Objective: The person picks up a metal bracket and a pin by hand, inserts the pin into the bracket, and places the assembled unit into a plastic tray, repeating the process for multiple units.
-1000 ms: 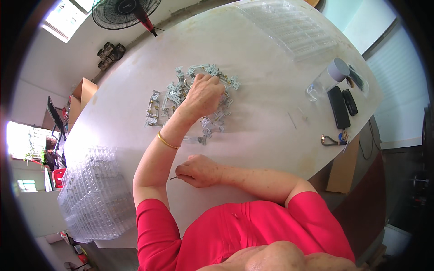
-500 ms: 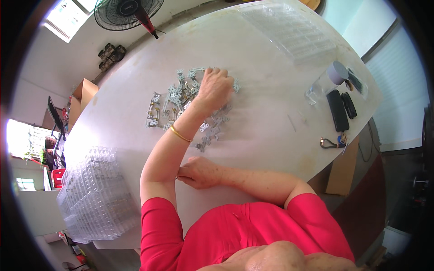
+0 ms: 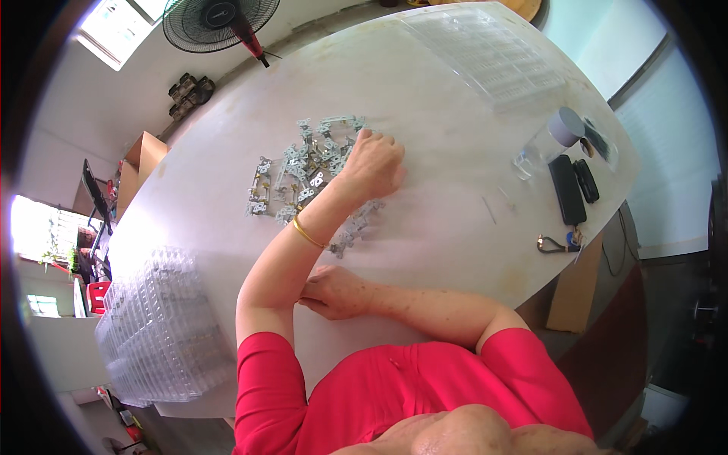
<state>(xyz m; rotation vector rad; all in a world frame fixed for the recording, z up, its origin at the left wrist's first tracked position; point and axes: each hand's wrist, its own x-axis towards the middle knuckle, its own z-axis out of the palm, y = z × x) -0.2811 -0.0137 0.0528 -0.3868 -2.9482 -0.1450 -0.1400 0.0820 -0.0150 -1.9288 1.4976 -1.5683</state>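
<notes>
While the left hand (image 3: 373, 163) reaches out over the pile of small grey metal parts (image 3: 307, 171) in the middle of the white counter (image 3: 447, 129), its fingers are curled in on the pile's right edge, knuckles up. Can't tell if that grip actually has a part pinched or is just bunched up on top of them. There's a thin gold bangle (image 3: 307, 233) on that wrist. A few more parts trail off just under the forearm, toward the near side.

Right hand (image 3: 334, 292) is way closer to the body, resting on the counter and tucked against the left arm near the elbow. Fingers are loosely drawn together; whether that grip has anything in it is hidden from here.

Other stuff: stack of clear plastic trays (image 3: 155, 334) at the counter's left end, another clear tray (image 3: 489, 53) at the far side. On the right, a clear jar (image 3: 546, 140), two black cases (image 3: 572, 186) and a carabiner (image 3: 553, 244). Fan (image 3: 220, 17) on the floor beyond.
</notes>
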